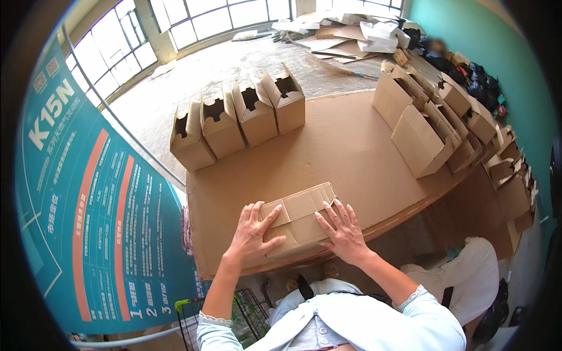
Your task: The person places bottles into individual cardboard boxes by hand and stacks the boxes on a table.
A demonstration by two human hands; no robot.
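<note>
A folded brown cardboard box (298,225) lies before me on the cardboard-covered table (333,152), close to its near edge. My left hand (255,231) rests on the box's left end, thumb and fingers apart. On the right end, my right hand (342,231) presses with its fingers spread over the box's surface. Neither hand grips around the cardboard. The underside of the box is hidden.
Several open-topped cardboard boxes (257,117) stand in a row at the far left of the table. More partly opened boxes (424,137) crowd its right side. A teal printed banner (105,222) rises on the left; a wire basket (252,316) sits below the near edge.
</note>
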